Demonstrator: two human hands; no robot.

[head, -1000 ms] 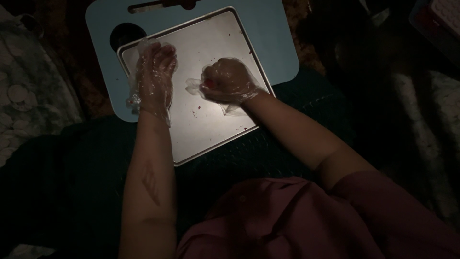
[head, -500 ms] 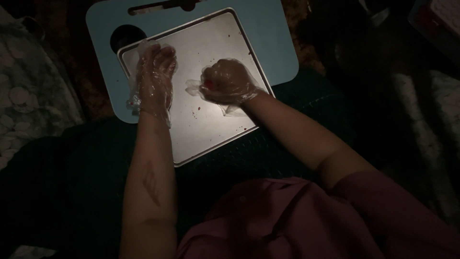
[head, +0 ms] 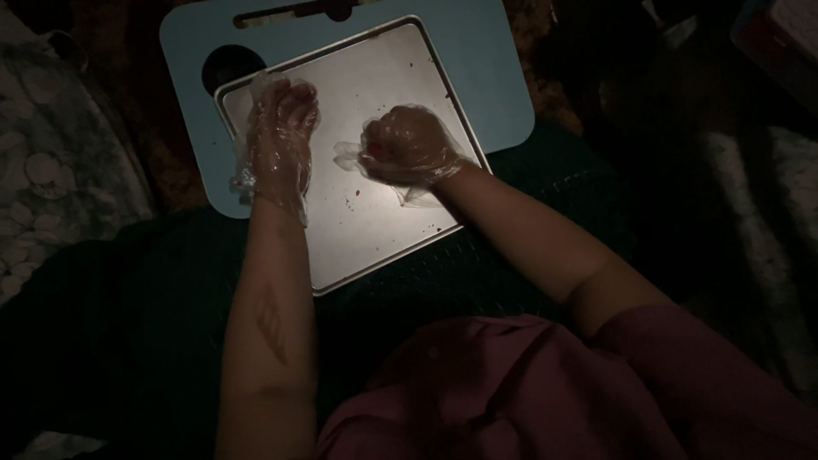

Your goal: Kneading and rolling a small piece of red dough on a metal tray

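Scene dim, head view only. Both hands in thin clear disposable gloves, working over a metal tray (head: 375,213) that sits tilted on a pale blue board (head: 486,68) w/ a round hole and a handle slot; the board lies across the person's lap on dark green cloth (head: 528,247).

Left hand (head: 277,140): fingers curled down near the tray's upper left corner, palm low to the metal. Cannot tell whether anything is under it or whether it merely presses the tray; glove glare and shadow hide the fingertips.

Right hand (head: 409,145): closed to a tight fist near tray centre, approx. level w/ the left, the two apart. A small red item (head: 372,153) shows at the thumb side of the fist, prob. a bit of fruit or similar, too small to name. Grip is narrow, closed round that item.

Tray surface: scattered red specks and drops (head: 354,198), mostly below and between the hands, a few toward the upper right edge.

Assessment, step in hand: looks like squeezing or breaking a small juicy piece over the tray. To do it well, keep the fist low and over the tray's middle so drops land on metal, not on board or cloth. The left hand should bear down to steady the tray, as it overhangs the board at its near edge. Loose glove cuffs should be kept clear of the wet spots.
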